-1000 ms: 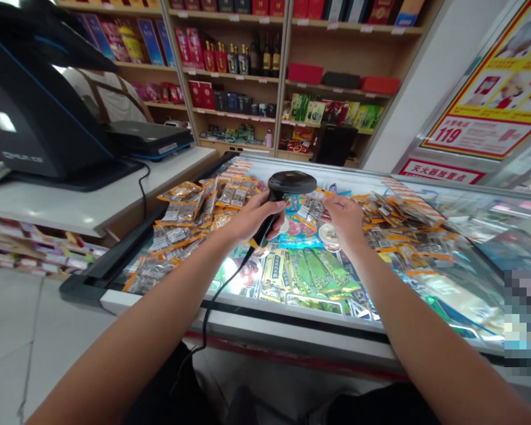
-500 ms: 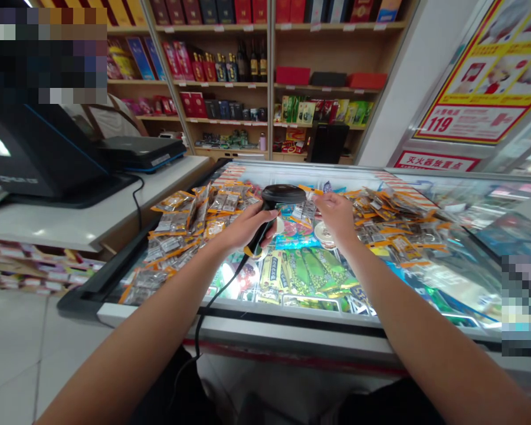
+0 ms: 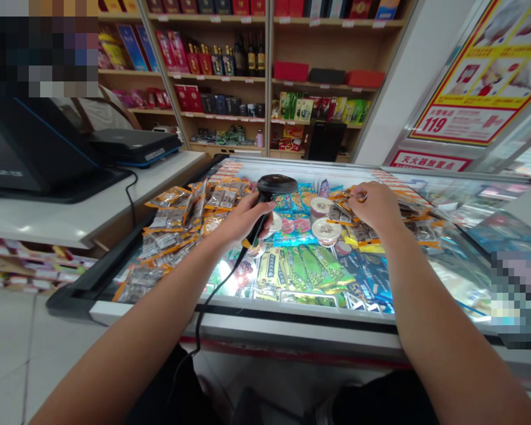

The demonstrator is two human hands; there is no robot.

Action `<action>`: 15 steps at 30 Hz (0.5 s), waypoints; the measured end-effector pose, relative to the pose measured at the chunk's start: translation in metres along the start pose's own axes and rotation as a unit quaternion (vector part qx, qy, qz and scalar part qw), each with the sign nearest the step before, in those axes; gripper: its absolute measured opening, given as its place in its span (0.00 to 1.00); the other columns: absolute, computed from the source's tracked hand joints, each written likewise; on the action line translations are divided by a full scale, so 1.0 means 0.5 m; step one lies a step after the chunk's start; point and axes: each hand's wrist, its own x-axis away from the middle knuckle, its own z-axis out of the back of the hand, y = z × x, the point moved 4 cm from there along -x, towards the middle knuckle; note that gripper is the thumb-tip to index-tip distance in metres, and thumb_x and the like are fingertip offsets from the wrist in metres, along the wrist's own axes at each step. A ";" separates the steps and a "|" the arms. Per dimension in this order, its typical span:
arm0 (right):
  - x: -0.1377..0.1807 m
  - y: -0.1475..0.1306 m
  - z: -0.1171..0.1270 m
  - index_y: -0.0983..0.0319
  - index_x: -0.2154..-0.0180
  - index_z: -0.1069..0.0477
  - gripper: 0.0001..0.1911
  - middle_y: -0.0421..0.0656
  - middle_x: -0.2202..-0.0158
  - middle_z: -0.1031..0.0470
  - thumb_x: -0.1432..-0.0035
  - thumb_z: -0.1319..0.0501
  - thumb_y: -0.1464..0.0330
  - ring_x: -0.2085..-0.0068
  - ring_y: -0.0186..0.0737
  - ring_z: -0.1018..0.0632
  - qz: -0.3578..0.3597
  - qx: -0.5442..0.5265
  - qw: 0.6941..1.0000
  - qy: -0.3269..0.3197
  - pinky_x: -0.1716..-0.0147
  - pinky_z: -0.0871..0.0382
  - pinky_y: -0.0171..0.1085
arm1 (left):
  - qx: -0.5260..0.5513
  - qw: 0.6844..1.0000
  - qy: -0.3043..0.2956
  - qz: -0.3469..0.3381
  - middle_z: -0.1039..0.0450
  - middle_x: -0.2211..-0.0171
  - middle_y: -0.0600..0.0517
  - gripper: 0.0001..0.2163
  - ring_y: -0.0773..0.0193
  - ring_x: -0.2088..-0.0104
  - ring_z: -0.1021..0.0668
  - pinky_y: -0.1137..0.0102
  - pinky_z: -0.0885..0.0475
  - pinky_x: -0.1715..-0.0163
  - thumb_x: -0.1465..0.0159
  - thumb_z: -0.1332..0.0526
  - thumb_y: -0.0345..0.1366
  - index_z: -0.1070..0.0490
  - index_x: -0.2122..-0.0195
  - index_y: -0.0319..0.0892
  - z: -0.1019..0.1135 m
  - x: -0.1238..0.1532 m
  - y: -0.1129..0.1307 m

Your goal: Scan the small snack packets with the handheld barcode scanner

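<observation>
My left hand (image 3: pixel 239 219) is wrapped round the handle of a black barcode scanner (image 3: pixel 277 184), held upright over the glass lid of a chest freezer (image 3: pixel 292 307). Its cable (image 3: pixel 203 313) runs down toward me. My right hand (image 3: pixel 374 203) rests on the right heap of orange-edged snack packets (image 3: pixel 407 218) lying on the lid, with fingers pinched on one packet (image 3: pixel 351 196). Another heap of the same packets (image 3: pixel 177 227) lies to the left of the scanner.
Through the glass I see ice creams and tubs (image 3: pixel 325 230). A white counter (image 3: pixel 71 218) at the left carries a black till screen (image 3: pixel 30 147) and a flat device (image 3: pixel 135 146). Shelves of boxes and bottles (image 3: pixel 248 59) line the back wall. A person stands behind the till.
My right hand has moved from beside the scanner head to the right, onto the right heap, and pinched a packet there. The scanner stays in my left hand.
</observation>
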 end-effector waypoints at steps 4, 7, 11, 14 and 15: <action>0.004 -0.015 0.002 0.59 0.65 0.22 0.10 0.50 0.62 0.19 0.42 0.42 0.64 0.56 0.56 0.21 -0.024 0.027 0.999 -0.005 0.53 0.31 0.50 | 0.007 1.000 0.014 -0.007 0.34 0.82 0.60 0.13 0.71 0.86 0.32 0.74 0.41 0.85 0.40 0.36 0.42 0.41 0.65 0.44 0.004 -0.001 0.005; 0.001 -0.031 0.015 0.61 0.64 0.23 0.10 0.51 0.62 0.19 0.41 0.42 0.66 0.56 0.56 0.21 -0.014 0.031 0.999 0.039 0.54 0.31 0.50 | 0.011 0.999 0.023 -0.023 0.34 0.81 0.60 0.12 0.71 0.86 0.32 0.74 0.41 0.85 0.40 0.37 0.41 0.41 0.66 0.44 0.010 -0.002 0.012; 0.004 -0.095 0.006 0.60 0.63 0.24 0.09 0.49 0.62 0.19 0.41 0.43 0.69 0.55 0.54 0.22 0.043 -0.029 0.996 0.077 0.51 0.31 0.50 | 0.020 0.996 0.065 -0.054 0.35 0.82 0.60 0.10 0.72 0.86 0.33 0.74 0.42 0.86 0.40 0.39 0.40 0.42 0.68 0.45 0.028 -0.004 0.027; 0.022 -0.196 -0.049 0.60 0.61 0.24 0.10 0.48 0.59 0.19 0.39 0.44 0.69 0.54 0.51 0.22 0.111 -0.125 0.986 0.000 0.49 0.31 0.50 | 0.035 0.986 0.144 -0.071 0.36 0.82 0.61 0.09 0.72 0.87 0.34 0.75 0.42 0.86 0.39 0.40 0.39 0.42 0.68 0.45 0.055 -0.005 0.036; 0.030 -0.235 -0.077 0.60 0.59 0.23 0.11 0.48 0.57 0.19 0.38 0.44 0.69 0.54 0.51 0.21 0.134 -0.161 0.977 -0.045 0.49 0.30 0.49 | 0.036 0.981 0.177 -0.072 0.36 0.82 0.61 0.08 0.72 0.87 0.34 0.75 0.42 0.86 0.39 0.40 0.39 0.41 0.67 0.46 0.065 -0.004 0.038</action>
